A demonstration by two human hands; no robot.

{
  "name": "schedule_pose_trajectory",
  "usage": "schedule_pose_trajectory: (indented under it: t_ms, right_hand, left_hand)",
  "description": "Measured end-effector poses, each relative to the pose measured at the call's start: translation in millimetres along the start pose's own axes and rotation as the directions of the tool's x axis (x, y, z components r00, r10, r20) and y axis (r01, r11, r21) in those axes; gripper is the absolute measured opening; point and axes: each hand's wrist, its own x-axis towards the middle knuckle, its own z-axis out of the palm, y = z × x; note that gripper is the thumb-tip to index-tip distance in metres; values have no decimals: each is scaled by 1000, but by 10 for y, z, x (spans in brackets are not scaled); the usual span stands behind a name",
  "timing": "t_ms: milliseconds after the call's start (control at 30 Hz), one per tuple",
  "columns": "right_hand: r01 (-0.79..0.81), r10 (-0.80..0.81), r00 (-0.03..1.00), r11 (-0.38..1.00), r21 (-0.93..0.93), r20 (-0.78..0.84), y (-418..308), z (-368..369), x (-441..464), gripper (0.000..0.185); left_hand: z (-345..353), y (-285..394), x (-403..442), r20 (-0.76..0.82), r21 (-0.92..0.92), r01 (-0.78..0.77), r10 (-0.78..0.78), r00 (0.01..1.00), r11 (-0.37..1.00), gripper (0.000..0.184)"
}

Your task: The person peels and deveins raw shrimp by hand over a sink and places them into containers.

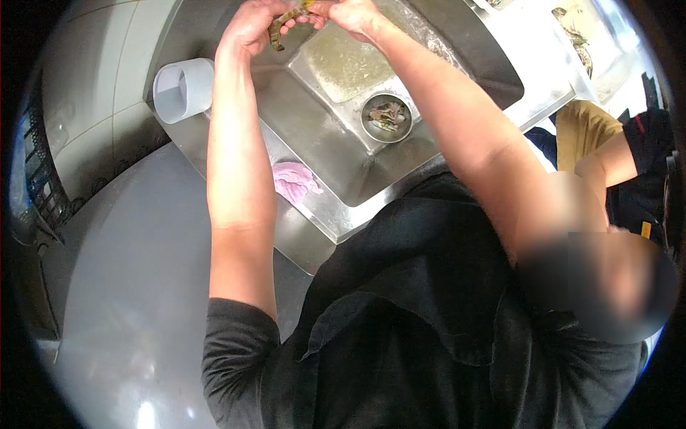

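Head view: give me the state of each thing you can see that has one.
Left hand: closed on the shrimp
Right hand: fingers closed at the shrimp's upper end
Shrimp: held, one end hanging down
Metal bowl: upright in the sink, uncovered, partly filled; contents unclear
Pink cloth: crumpled on the sink's edge
Sink: uncovered
White container: open

One wide-angle cam, worn on head: it looks fwd. & steeply down, quite near, over the black cloth garment (400,307). Of the grey steel angular sink (314,146), near corner sits approx. mid-view; far side is cut at top.
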Motion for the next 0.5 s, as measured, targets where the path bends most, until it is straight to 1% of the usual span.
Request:
schedule_pose_trajectory:
  t_ms: [33, 67, 100, 133, 167, 200, 267, 300, 333, 367, 400, 433, 467, 500]
  right_hand:
    - [2, -2, 1000, 1000, -10, -26, 39, 8, -10, 24]
    - [-5, 5, 999, 1000, -11, -47, 87, 42, -54, 24]
    - [-3, 2, 998, 1000, -14, -68, 108, 49, -43, 24]
    - [-2, 0, 996, 1000, -23, -87, 120, 57, -49, 24]
    - [-6, 3, 994, 1000, -27, -105, 136, 64, -62, 24]
    - [-9, 5, 992, 999, -34, -128, 159, 55, -65, 24]
    - [-5, -2, 987, 999, -46, -159, 131, 23, -16, 24]
    - [-8, -1, 985, 999, -48, -171, 109, 21, 19, 24]
    - [-12, 6, 989, 999, -39, -145, 36, 21, 38, 26]
    - [-7, 3, 994, 999, -36, -112, -26, 19, 18, 27]
    - [2, -22, 993, 987, -164, -119, -63, 3, 35, 30]
    - [5, -10, 1000, 976, -216, -22, -273, 0, -14, 35]
    - [-24, 27, 999, 993, -117, 24, -223, -55, 52, 40]
    - [18, -16, 1000, 994, -108, 17, -343, 6, 2, 41]
  left_hand:
    - [5, 2, 14, -23, 32, 10, -9, 1000, 999, 21]
    - [43, -59, -39, -28, 26, 19, -18, 999, 999, 21]
    - [209, 51, -132, -33, 49, 0, 2, 999, 999, 13]
    - [305, 161, -158, -40, 74, -34, 37, 999, 997, 10]
    - [320, 97, -137, -45, 30, -22, 23, 999, 999, 11]
    - [315, 47, -145, -45, 28, -28, 29, 999, 999, 11]
    - [271, 45, -105, 6, 83, -8, 7, 1000, 997, 19]
    - [267, 22, -125, -13, 105, -62, 64, 998, 993, 18]
    - [248, -36, -69, -89, 97, -42, 50, 995, 994, 16]
    - [287, -42, -107, -140, 31, -93, 96, 985, 995, 18]
    - [342, 27, -225, -161, -42, -114, 106, 981, 993, 17]
    - [221, -198, -25, -185, -12, -134, 130, 974, 991, 17]
    - [241, -80, -138, -157, 21, -189, 190, 969, 982, 17]
    - [230, -46, -189, -151, -26, -183, 177, 973, 983, 11]
